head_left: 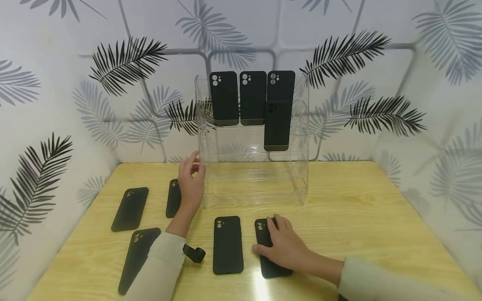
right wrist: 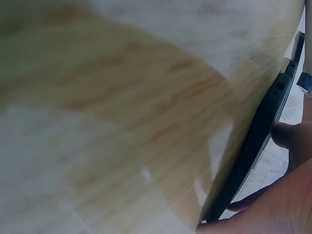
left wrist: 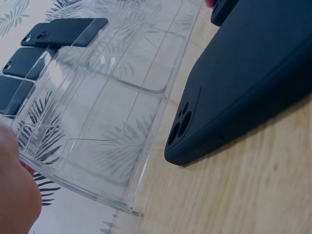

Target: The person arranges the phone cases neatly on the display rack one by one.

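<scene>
My left hand (head_left: 192,184) pinches the left side panel of a clear tiered display stand (head_left: 256,180); in the left wrist view a fingertip shows behind the panel. The right hand (head_left: 288,246) lies over a black phone case (head_left: 272,269) on the table and grips it by its edges. Thumb and fingers reach along that case (right wrist: 256,129) in the right wrist view. Part of the case is hidden beneath the hand. Three black phone cases (head_left: 225,100) stand along the stand's top tier, and another case (head_left: 278,127) stands lower at the right, overlapping one of them.
On the wood-grain table (head_left: 346,200), a black case (head_left: 228,246) lies between the forearms. More cases lie at the left: one case (head_left: 129,209) farther out, one case (head_left: 137,255) partly under the left sleeve, one case (head_left: 173,198) beside the left hand. A leaf-patterned wall (head_left: 241,25) stands behind.
</scene>
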### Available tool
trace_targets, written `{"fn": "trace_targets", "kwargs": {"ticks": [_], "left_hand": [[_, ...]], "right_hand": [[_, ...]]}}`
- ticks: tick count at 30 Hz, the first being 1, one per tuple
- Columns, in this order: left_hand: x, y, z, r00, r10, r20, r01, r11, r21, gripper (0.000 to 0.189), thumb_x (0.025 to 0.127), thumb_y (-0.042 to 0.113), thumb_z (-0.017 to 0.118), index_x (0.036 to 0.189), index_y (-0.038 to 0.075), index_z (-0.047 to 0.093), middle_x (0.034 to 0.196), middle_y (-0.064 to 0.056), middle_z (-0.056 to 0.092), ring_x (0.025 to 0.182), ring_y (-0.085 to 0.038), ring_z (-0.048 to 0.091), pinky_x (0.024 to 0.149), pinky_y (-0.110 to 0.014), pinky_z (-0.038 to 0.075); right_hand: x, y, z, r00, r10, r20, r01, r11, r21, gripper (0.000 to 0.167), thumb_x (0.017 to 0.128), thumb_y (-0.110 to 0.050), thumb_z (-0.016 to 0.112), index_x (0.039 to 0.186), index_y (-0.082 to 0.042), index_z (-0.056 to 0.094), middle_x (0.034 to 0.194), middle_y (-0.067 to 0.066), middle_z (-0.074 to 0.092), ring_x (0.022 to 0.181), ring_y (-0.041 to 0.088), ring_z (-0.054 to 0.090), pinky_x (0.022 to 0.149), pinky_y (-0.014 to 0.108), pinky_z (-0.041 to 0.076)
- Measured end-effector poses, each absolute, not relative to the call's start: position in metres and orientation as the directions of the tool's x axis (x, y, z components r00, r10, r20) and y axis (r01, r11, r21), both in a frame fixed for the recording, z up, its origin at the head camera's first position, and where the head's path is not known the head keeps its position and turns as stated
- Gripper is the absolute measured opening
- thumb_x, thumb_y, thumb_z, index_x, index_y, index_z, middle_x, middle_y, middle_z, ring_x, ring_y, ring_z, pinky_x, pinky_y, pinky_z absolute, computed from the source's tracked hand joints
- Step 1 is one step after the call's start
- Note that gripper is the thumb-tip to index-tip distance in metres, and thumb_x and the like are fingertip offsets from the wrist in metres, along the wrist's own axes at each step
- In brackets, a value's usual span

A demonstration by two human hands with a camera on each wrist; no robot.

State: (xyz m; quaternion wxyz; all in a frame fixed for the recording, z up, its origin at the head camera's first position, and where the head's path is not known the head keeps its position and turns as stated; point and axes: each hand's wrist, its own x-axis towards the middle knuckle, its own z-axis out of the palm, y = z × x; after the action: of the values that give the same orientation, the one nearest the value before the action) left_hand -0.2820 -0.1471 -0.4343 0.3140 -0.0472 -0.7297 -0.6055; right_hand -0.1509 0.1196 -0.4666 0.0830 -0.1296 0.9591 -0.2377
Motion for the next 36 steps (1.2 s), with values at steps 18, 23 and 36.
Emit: {"fn": "trace_targets", "kwargs": {"ticks": [18,23,36], "left_hand": [[-0.282,-0.148,-0.434,-0.807,-0.307,0.504,0.439,0.258,0.861,0.04,0.101,0.011,0.057,0.141,0.012,0.06,0.115,-0.014,0.054,0.095,-0.012,0.06,0.086,-0.018,0.047],[-0.282,-0.147,-0.434,-0.81,-0.31,0.498,0.431,0.263,0.863,0.04,0.101,0.012,0.057,0.141,0.012,0.06,0.116,-0.014,0.054,0.095,-0.012,0.059,0.087,-0.023,0.048],[-0.282,-0.145,-0.433,-0.792,-0.325,0.517,0.447,0.268,0.853,0.04,0.1,0.007,0.059,0.14,0.009,0.06,0.115,-0.015,0.056,0.095,-0.018,0.061,0.082,-0.021,0.048]], "right_hand": [[-0.152,0.114,-0.464,-0.951,-0.309,0.024,-0.3,0.899,-0.32,0.082,0.084,-0.046,0.072,0.145,0.005,0.048,0.145,0.025,0.046,0.132,0.041,0.044,0.102,0.053,0.045],[-0.15,0.115,-0.457,-0.941,-0.338,0.024,-0.328,0.89,-0.318,0.08,0.084,-0.04,0.071,0.145,0.006,0.047,0.143,0.026,0.046,0.132,0.042,0.043,0.096,0.051,0.05],[-0.148,0.126,-0.45,-0.933,-0.347,-0.099,-0.303,0.902,-0.306,0.088,0.081,-0.049,0.072,0.148,0.001,0.047,0.148,0.025,0.046,0.125,0.039,0.048,0.091,0.047,0.048]]}}
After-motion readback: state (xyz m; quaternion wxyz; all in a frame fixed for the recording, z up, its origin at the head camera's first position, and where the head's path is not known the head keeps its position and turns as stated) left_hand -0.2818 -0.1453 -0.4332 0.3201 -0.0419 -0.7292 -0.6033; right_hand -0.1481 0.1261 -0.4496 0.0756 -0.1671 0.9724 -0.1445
